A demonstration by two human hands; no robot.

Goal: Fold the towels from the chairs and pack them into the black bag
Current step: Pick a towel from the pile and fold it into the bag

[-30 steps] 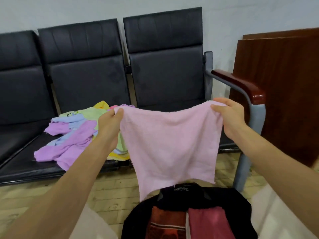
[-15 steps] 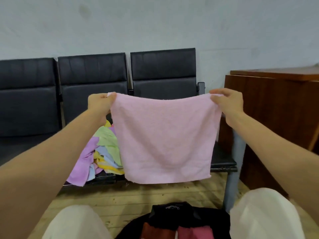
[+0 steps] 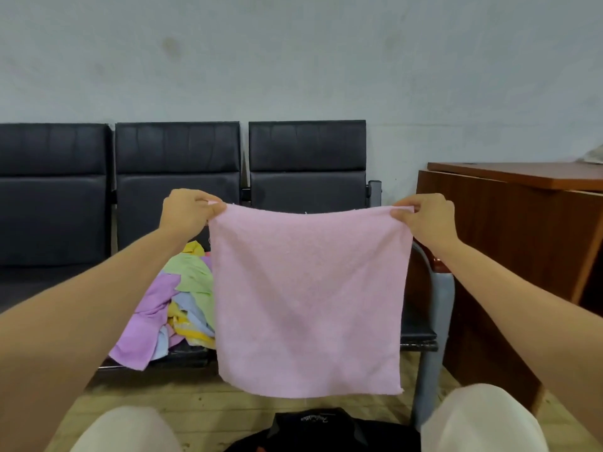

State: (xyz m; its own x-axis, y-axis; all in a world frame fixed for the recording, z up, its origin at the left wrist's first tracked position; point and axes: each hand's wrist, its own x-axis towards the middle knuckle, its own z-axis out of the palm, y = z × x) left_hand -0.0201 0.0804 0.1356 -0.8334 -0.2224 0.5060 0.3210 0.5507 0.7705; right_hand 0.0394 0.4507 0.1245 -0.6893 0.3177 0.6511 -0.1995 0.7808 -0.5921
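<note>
Now, pink towel [image 3: 308, 298] hanging flat, left hand [image 3: 189, 212] and right hand [image 3: 425, 220] pinching its top corners, heap of towels [image 3: 169, 301] on the chairs [image 3: 177, 187] far left, black bag [image 3: 326, 430] near, below.

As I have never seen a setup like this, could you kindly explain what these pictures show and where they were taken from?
There is no machine here: the two grips are a person's bare hands. The camera sits on the person's head and looks forward and down, so the arms reach in from the bottom. The left grip and right grip each pinch a top corner of a pink towel, which hangs flat and unfolded between them. Behind it, a pile of coloured towels lies on a seat of the black chairs. A black bag lies low between the person's knees, only partly in view. A wooden desk stands to the right.
</note>
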